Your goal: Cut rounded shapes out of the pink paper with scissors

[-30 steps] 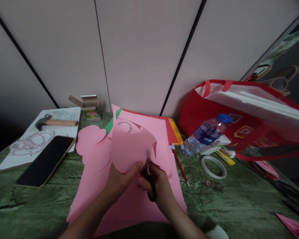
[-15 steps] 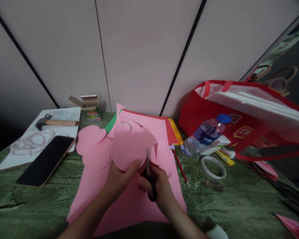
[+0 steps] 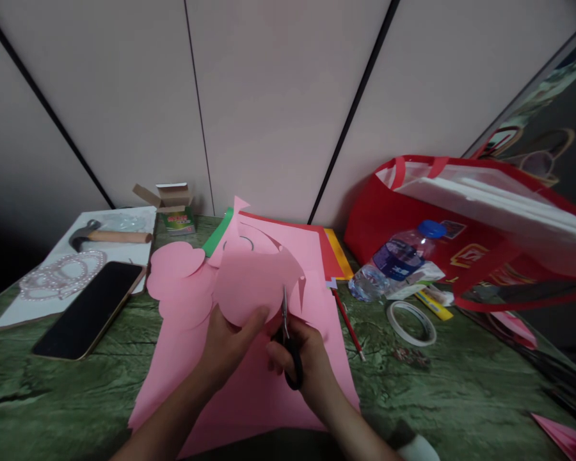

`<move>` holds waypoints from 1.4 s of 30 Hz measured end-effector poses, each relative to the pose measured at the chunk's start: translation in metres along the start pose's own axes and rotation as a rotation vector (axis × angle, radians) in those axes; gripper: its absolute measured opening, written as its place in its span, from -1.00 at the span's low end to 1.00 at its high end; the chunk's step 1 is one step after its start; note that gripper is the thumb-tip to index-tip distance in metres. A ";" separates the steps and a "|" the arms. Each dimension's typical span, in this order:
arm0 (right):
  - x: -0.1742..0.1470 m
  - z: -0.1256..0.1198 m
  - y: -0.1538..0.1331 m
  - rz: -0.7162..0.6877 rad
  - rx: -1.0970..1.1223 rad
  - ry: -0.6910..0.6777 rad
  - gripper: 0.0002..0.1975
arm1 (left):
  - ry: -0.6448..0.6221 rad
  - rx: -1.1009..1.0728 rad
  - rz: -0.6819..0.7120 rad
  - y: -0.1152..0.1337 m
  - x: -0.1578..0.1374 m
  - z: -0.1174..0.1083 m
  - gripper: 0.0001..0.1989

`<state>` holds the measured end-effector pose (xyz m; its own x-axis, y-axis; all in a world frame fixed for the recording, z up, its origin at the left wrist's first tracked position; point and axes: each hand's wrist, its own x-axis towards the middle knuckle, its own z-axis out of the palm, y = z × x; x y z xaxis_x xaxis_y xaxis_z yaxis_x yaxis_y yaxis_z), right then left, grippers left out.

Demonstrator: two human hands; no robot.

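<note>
My left hand point(image 3: 231, 342) is closed on a partly cut piece of pink paper point(image 3: 252, 285), thumb on top and fingers underneath. The piece has a rounded lower edge, and a thin cut strip curls up at its far side. In my right hand point(image 3: 303, 349) is a pair of scissors point(image 3: 287, 333) with black handles. Their blades point away from me at the paper's right edge. Below both hands lies a stack of pink sheets point(image 3: 269, 410). Several cut pink paper circles point(image 3: 185, 291) overlap on the stack's left side.
Left are a phone point(image 3: 90, 310), a hammer point(image 3: 118, 236), strings of beads point(image 3: 64, 275) and an opened small box point(image 3: 177, 214). On the right are a red pencil point(image 3: 348, 323), a tape roll point(image 3: 411, 323), a water bottle point(image 3: 391, 262) and a red bag point(image 3: 422, 208). A wall stands behind.
The pink paper has turned slightly, its upper strip shifting to the right. Both hands stay almost in place, still holding the paper and the scissors.
</note>
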<state>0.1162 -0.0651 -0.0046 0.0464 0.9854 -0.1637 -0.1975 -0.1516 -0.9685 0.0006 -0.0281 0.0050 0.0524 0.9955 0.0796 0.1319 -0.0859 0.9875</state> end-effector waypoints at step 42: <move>0.003 -0.007 0.018 -0.100 0.026 -0.069 -0.70 | -0.041 0.055 -0.055 0.006 -0.002 0.003 -0.80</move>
<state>0.1197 -0.0651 -0.0242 0.0000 0.9986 -0.0526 -0.2207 -0.0513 -0.9740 0.0044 -0.0303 0.0106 0.0840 0.9963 0.0188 0.1896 -0.0345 0.9812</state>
